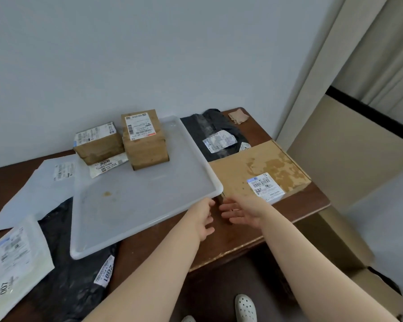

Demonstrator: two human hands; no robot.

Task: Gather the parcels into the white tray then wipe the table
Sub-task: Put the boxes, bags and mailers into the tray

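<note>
White tray [137,205]: head view, mid-counter [230,238], its near left corner lying over a black bag [75,287].
Brown box [144,145]: stands at the tray's far left corner.
Flat cardboard parcel [254,173]: on the counter, just right of the tray.
Left hand [205,219]: at the tray's near right corner, fingers loosely curled, holding nothing.
Right hand [242,210]: just beside it, fingers spread, empty.

Bare table [219,240] before tray [149,224]

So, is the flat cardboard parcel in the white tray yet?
No, the flat cardboard parcel lies on the table beside the white tray.
</note>
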